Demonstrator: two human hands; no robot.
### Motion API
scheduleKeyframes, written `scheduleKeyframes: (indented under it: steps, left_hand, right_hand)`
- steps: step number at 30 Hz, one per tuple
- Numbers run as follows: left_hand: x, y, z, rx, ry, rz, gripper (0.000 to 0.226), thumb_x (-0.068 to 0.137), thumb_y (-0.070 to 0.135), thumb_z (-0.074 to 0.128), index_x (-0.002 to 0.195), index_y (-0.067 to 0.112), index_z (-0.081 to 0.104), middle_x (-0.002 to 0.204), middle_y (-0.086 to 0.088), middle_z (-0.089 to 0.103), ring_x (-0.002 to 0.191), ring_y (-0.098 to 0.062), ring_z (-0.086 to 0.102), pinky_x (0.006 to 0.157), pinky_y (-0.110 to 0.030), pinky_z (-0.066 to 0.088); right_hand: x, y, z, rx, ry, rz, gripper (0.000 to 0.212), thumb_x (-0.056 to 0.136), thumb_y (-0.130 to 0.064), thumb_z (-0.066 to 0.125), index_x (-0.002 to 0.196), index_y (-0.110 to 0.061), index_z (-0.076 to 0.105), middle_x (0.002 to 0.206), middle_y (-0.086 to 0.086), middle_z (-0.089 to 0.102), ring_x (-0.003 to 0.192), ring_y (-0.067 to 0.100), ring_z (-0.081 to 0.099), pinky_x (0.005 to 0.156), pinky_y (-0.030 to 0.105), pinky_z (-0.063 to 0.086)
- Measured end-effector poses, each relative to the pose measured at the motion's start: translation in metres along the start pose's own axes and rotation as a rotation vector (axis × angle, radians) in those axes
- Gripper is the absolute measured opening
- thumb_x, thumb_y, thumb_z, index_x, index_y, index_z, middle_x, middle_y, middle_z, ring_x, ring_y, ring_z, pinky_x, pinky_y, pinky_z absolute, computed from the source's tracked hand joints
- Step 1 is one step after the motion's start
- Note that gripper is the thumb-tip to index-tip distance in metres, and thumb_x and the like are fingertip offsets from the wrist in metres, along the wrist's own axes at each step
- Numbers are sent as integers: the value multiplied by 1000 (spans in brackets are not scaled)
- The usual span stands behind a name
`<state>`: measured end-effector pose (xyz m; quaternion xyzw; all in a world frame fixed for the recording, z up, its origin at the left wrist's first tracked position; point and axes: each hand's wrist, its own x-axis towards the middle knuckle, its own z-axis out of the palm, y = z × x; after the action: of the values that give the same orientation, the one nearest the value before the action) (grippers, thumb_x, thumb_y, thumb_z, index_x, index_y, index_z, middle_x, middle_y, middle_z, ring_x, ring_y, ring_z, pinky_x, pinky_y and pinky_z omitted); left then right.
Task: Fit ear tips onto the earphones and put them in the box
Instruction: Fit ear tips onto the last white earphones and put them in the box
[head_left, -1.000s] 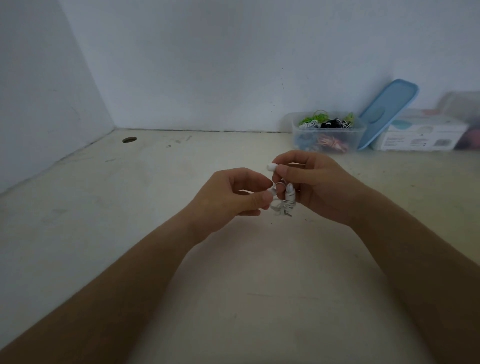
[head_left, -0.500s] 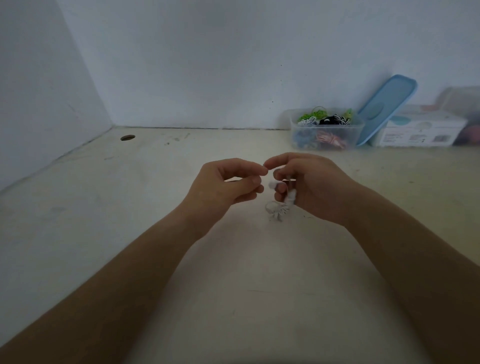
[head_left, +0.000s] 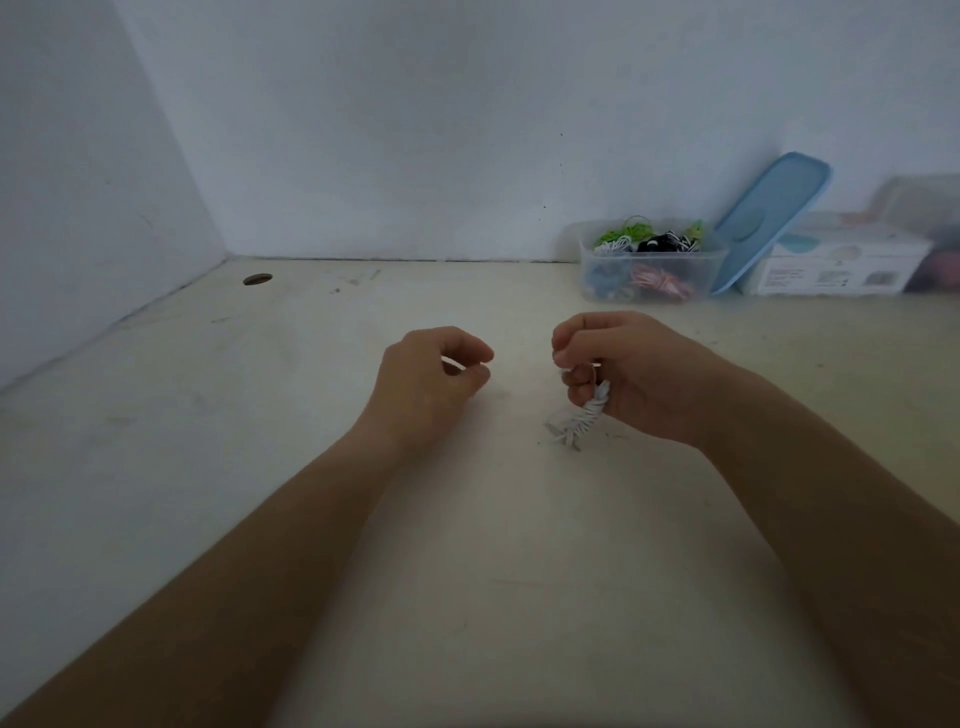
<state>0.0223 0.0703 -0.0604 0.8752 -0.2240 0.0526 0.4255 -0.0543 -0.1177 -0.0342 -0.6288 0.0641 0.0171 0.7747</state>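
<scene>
The white earphones (head_left: 579, 421), wound into a small bundle, hang from the right hand (head_left: 644, 374), whose curled fingers are clamped round the upper part of the coil. The loose end of the bundle dangles just above the middle of the worktop (head_left: 467, 545), or touches it; which one cannot be told. The earbuds themselves are hidden inside the fist, so whether tips are fitted cannot be seen.

The left hand (head_left: 431, 384) hovers beside it, apart from the cable, with thumb and forefinger curled close together. Whether they pinch an ear tip is too small to tell.

The clear box (head_left: 649, 253), open and holding coloured cable bundles, stands at the far edge toward the right corner. Its blue lid (head_left: 769, 218) leans on the wall just beside it, with a white carton (head_left: 836, 265) further right.

The likely risks:
- A tiny tip could slip from a light pinch and roll off across the pale worktop, where it would be hard to spot.
- The coil could unwind if the right hand's hold loosens during fitting.
- A tip pushed on crooked could pop off on the way to the box.
</scene>
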Motion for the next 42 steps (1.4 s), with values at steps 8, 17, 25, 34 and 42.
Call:
scheduleKeyframes:
  steps: [8, 17, 25, 34, 42]
  left_hand:
    - [4, 3, 13, 296, -111, 165, 12, 89, 26, 69, 100, 28, 75, 93, 10, 62, 78, -3, 55, 79, -18, 42]
    - [2, 9, 12, -89, -50, 55, 6, 84, 17, 74, 86, 22, 72, 80, 9, 73, 76, -4, 68, 77, -14, 52]
    - [-15, 24, 8, -643, -70, -102, 15, 78, 2, 79, 91, 6, 74, 90, -6, 77, 89, -17, 73, 85, -24, 57]
    - [-13, 27, 3, -930, -72, -271, 18, 80, -7, 73, 95, 2, 74, 94, -12, 77, 88, -17, 73, 82, -22, 57]
    - [-15, 33, -1, -1040, -175, -323, 15, 85, -5, 66, 99, -4, 71, 93, -17, 75, 88, -21, 74, 75, -19, 58]
  right_hand:
    - [0, 1, -5, 71, 49, -68, 9, 88, 6, 61, 94, 5, 68, 75, 12, 65, 60, 12, 62, 58, 19, 52]
    - [0, 2, -5, 110, 62, -48, 15, 89, 12, 59, 100, 7, 67, 86, 22, 71, 77, 22, 73, 68, 22, 59]
    - [-1, 2, -4, 19, 57, -112, 15, 81, 3, 68, 96, 2, 70, 82, 18, 72, 71, 21, 68, 69, 24, 59]
    - [-1, 2, -4, -6, 33, -115, 13, 81, 5, 69, 93, 2, 71, 77, 14, 72, 72, 21, 69, 67, 24, 58]
    - [0, 2, -3, -1, 35, -150, 26, 67, -4, 74, 92, 1, 70, 79, 15, 71, 66, 20, 68, 66, 24, 58]
